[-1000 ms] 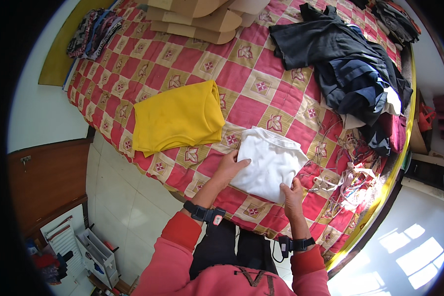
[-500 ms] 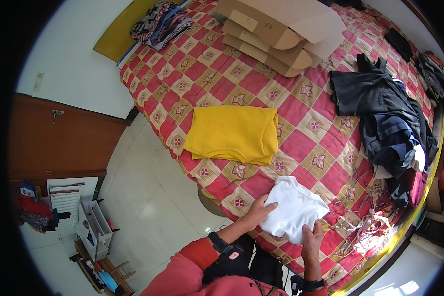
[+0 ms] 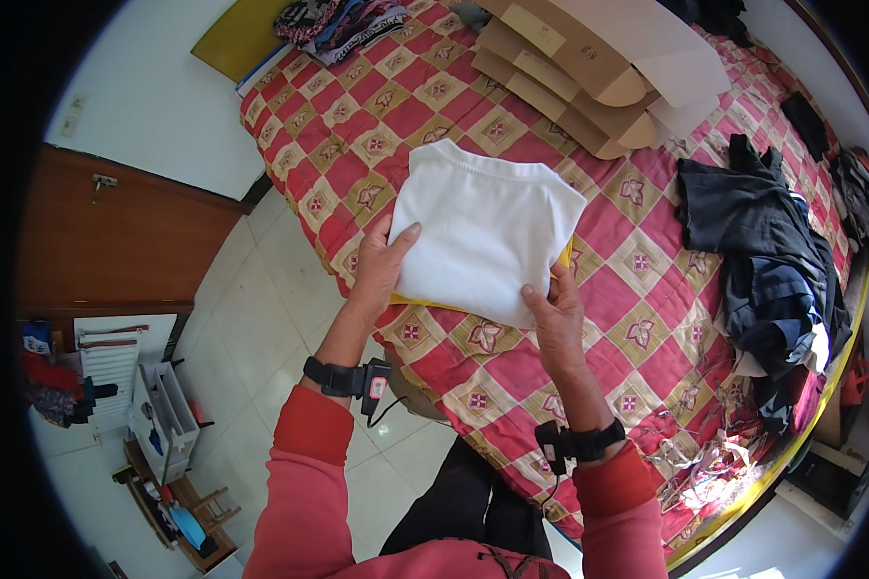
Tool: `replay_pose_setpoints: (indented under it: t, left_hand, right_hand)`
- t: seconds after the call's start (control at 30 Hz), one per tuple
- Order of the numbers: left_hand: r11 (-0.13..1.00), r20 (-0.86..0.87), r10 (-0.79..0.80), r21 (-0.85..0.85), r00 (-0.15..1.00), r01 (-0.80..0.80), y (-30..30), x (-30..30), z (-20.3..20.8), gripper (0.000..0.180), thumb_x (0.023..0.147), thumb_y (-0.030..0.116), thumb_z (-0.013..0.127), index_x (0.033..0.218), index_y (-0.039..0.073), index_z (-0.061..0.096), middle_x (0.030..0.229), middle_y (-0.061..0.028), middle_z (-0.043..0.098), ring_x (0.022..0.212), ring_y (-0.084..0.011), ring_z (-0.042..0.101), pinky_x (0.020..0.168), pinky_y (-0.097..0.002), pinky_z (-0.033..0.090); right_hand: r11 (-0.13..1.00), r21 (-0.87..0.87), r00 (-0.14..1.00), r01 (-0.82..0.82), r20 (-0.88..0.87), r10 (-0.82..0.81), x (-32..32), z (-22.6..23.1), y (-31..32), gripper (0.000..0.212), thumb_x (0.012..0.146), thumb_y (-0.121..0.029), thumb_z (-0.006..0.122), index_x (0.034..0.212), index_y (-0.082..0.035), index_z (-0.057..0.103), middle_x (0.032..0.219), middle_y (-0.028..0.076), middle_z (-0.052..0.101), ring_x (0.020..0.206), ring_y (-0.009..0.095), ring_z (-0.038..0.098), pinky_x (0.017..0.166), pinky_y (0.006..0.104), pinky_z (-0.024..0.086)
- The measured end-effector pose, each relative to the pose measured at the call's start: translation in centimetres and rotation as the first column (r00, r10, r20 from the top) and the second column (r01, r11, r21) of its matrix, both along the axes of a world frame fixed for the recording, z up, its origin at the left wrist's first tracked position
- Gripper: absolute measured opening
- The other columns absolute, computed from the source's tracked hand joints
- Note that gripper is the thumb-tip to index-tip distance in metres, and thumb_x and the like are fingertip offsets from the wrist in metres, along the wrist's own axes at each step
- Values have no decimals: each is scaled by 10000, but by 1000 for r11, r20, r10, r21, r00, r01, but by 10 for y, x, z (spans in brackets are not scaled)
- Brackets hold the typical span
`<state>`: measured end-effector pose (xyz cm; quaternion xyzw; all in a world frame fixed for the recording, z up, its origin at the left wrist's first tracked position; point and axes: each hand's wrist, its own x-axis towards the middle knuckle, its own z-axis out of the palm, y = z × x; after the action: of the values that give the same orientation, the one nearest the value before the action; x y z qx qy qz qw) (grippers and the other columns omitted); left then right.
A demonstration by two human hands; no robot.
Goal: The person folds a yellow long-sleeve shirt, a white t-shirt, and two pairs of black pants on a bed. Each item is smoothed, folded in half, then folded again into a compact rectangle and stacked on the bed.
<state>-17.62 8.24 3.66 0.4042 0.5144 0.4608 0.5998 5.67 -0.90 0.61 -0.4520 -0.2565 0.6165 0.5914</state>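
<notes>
A folded white garment [image 3: 475,227] with a ribbed edge along its far side is held between my two hands. Beneath it lies a folded yellow garment [image 3: 563,257], mostly covered, with slivers showing at the right and along the near edge. My left hand [image 3: 384,253] grips the white cloth at its left edge, thumb on top and fingers under. At the near right corner my right hand [image 3: 555,307] pinches it the same way. Whether the white cloth rests fully on the yellow one, I cannot tell.
All this is over a bed with a red and tan checked cover [image 3: 637,261]. Flattened cardboard boxes [image 3: 589,82] lie at the far side, folded clothes [image 3: 343,27] at the far left. Dark clothes [image 3: 758,222] are heaped at the right, near tangled straps [image 3: 710,473].
Both hands have carried the white garment away from me and to the left, from the bed's near edge to over the yellow one. It now appears wider and flatter.
</notes>
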Motion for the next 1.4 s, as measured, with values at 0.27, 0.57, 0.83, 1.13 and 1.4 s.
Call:
replay_pose_setpoints:
  t: [0.27, 0.57, 0.83, 1.13, 1.4]
  left_hand:
    - [987, -321, 92, -97, 943, -130, -25, -24, -139, 368, 910, 60, 570, 1261, -22, 496, 1141, -99, 626, 998, -141, 595, 875, -259, 461]
    - [971, -246, -3, -230, 969, -56, -20, -25, -117, 409, 916, 23, 554, 1312, 2, 452, 1210, -105, 592, 1074, -158, 574, 921, -280, 453]
    - [960, -222, -2, -273, 975, -61, -12, -22, -114, 379, 894, 111, 622, 1242, 14, 506, 1109, -81, 614, 1005, -138, 577, 880, -266, 451]
    - [985, -951, 144, 165, 272, 54, 8, 15, -62, 552, 843, 173, 660, 1318, -23, 459, 1270, -208, 533, 1141, -320, 530, 964, -400, 421]
    - [814, -979, 73, 169, 191, 556, -11, 128, -105, 610, 938, 345, 504, 1472, 107, 328, 1494, -177, 324, 1401, -353, 260, 1142, -523, 150]
  right_hand:
    - [968, -233, 922, 95, 387, 3, -30, -111, -10, 446, 813, 80, 551, 1250, 50, 466, 1142, 153, 619, 1044, 211, 607, 923, 298, 450]
    - [995, 87, 757, -39, 653, -28, -23, -63, 9, 494, 805, 138, 465, 1276, -7, 488, 1077, 167, 646, 989, 264, 641, 895, 318, 475]
    - [980, -100, 925, 175, 358, -128, 6, -100, -16, 487, 861, 107, 477, 1331, -18, 449, 1167, 144, 603, 1053, 187, 600, 899, 294, 479]
    - [910, 84, 49, 406, 992, -113, 161, -94, -150, 485, 869, -82, 553, 1344, -26, 469, 1327, 160, 506, 1257, 310, 449, 1072, 428, 318]
    - [877, -182, -201, 445, 934, 296, 177, -132, -197, 597, 913, -209, 447, 1473, -74, 292, 1520, 101, 299, 1422, 284, 242, 1158, 455, 169]
